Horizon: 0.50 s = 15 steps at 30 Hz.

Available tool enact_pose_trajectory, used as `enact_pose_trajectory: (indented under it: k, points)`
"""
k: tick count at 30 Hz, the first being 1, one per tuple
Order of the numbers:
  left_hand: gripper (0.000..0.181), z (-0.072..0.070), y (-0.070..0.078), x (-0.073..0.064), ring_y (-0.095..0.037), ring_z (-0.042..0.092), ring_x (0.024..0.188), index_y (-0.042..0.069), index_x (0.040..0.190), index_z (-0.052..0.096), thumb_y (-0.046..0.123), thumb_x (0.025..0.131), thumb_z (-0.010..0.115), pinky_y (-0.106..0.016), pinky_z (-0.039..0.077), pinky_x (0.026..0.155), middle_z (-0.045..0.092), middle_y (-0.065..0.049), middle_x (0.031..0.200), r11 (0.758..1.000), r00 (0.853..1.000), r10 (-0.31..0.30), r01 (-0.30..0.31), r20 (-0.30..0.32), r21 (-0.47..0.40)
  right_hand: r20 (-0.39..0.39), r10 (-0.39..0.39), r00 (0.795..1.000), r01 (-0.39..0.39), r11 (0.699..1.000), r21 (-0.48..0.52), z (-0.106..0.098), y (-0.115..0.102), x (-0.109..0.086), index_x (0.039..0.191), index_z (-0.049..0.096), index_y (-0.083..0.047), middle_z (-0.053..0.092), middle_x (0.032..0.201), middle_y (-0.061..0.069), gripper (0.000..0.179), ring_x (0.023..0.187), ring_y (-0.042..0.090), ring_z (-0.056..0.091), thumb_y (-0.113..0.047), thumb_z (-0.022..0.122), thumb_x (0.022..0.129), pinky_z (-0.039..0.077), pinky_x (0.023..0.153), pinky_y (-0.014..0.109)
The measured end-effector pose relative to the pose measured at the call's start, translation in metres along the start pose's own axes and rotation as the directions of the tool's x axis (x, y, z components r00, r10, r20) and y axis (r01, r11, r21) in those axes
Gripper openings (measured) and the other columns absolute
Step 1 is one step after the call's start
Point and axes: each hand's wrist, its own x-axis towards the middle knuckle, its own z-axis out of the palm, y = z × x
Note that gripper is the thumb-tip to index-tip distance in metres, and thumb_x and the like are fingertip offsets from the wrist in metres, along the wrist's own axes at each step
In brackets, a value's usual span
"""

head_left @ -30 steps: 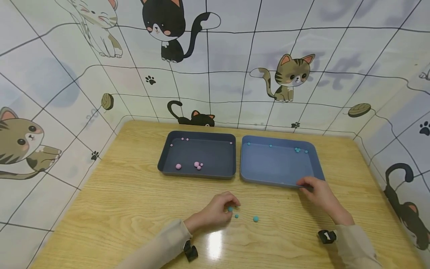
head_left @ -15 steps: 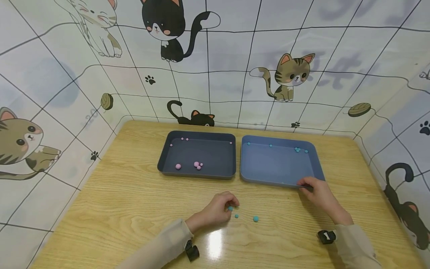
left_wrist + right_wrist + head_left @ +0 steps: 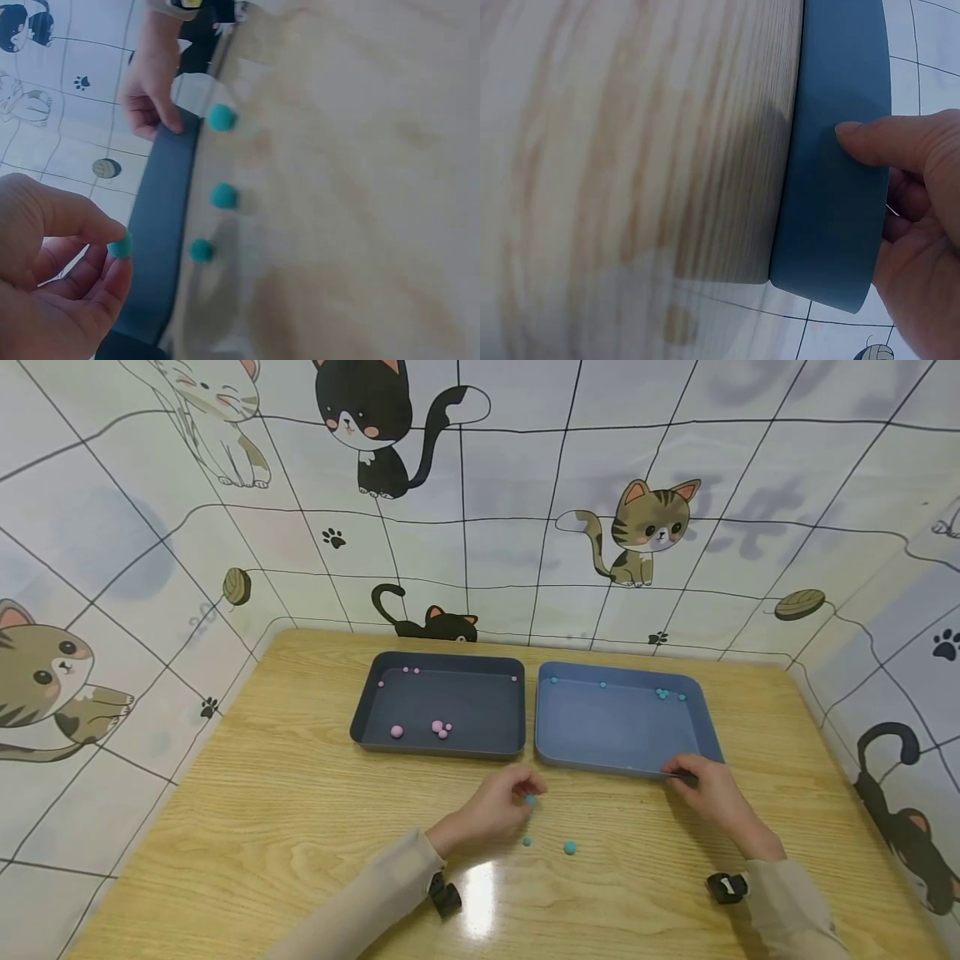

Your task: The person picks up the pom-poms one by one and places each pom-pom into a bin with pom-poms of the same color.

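Finding: the left hand [image 3: 491, 802] has shifted slightly up and to the right in the head view compared with half a second ago, bringing the held teal ball [image 3: 120, 246] with it. Thumb and fingertips are clamped on that ball, which now sits near the centre of the head frame, just below the gap between the two trays.

No change is noted at the right hand [image 3: 712, 789]. It grips the front edge of the blue tray [image 3: 600, 727] at its lower right corner, thumb against the outer wall.

Loose on the desk [image 3: 300, 827], at lower centre, the larger teal ball [image 3: 571, 847] and the smaller teal ball [image 3: 527, 842] have kept their places. The left wrist view shows three loose balls; the third is probably masked by the left hand in the head view.

The blue tray, right of centre, contains teal pieces [image 3: 662, 694] near its far side. The dark tray [image 3: 480, 718], left of it, contains pink balls [image 3: 397, 732].

Assessment: the work appears to have passed from pinching a ball to carrying it; sorting by colour looks incomplete while teal balls lie outside the tray.
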Motion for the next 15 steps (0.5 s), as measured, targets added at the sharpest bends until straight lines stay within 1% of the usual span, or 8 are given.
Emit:
enact_pose_trajectory:
  k: [2, 6, 9, 13, 15]
  points:
    - [0.022, 0.0, 0.004, 0.009, -0.026, 0.059, 0.085, -0.006, 0.098, 0.062, -0.015, 0.078, 0.057, -0.021, 0.049, 0.077, 0.061, -0.013, 0.096, 1.0, 1.0, 0.0, -0.001, -0.013, -0.02, -0.001, -0.001, 1.0, 0.001, 1.0, -0.003, 0.0, 0.0, 0.0, 0.078, 0.066, -0.007, 0.064, 0.079, 0.003, 0.028, 0.072, 0.025, 0.062, 0.015, 0.075, 0.065, 0.052, 0.061, 0.035]
    - [0.023, 0.002, 0.01, 0.028, -0.023, 0.059, 0.087, -0.005, 0.101, 0.062, -0.014, 0.08, 0.056, -0.021, 0.048, 0.077, 0.062, -0.013, 0.099, 0.997, 0.999, -0.027, 0.024, -0.032, -0.069, 0.0, 0.001, 1.0, -0.001, 1.0, -0.004, 0.0, 0.001, -0.001, 0.079, 0.066, -0.007, 0.064, 0.079, 0.004, 0.027, 0.071, 0.026, 0.062, 0.015, 0.075, 0.065, 0.052, 0.061, 0.036]
    - [0.022, 0.003, 0.014, 0.041, -0.021, 0.059, 0.089, -0.003, 0.101, 0.063, -0.012, 0.082, 0.057, -0.02, 0.048, 0.078, 0.063, -0.012, 0.1, 0.997, 0.998, -0.026, 0.023, -0.048, -0.072, 0.0, 0.005, 1.0, -0.005, 1.0, 0.0, 0.0, 0.001, 0.0, 0.079, 0.066, -0.006, 0.065, 0.079, 0.004, 0.028, 0.072, 0.026, 0.062, 0.016, 0.074, 0.065, 0.052, 0.061, 0.035]
    - [0.021, 0.005, 0.018, 0.056, -0.026, 0.06, 0.092, -0.002, 0.101, 0.063, -0.011, 0.082, 0.059, -0.02, 0.049, 0.078, 0.064, -0.013, 0.101, 0.998, 0.998, 0.001, -0.006, -0.069, -0.062, -0.001, 0.005, 1.0, -0.005, 1.0, 0.006, -0.001, 0.001, 0.0, 0.079, 0.066, -0.006, 0.065, 0.079, 0.004, 0.028, 0.072, 0.025, 0.063, 0.017, 0.074, 0.064, 0.052, 0.062, 0.036]
    - [0.021, 0.006, 0.019, 0.062, -0.029, 0.06, 0.093, -0.004, 0.103, 0.062, -0.011, 0.083, 0.059, -0.021, 0.049, 0.078, 0.064, -0.015, 0.101, 0.997, 0.998, -0.006, 0.001, -0.069, -0.082, -0.003, 0.001, 1.0, -0.001, 1.0, 0.004, -0.001, 0.001, 0.0, 0.078, 0.066, -0.006, 0.065, 0.078, 0.004, 0.028, 0.072, 0.025, 0.063, 0.017, 0.074, 0.064, 0.052, 0.062, 0.036]
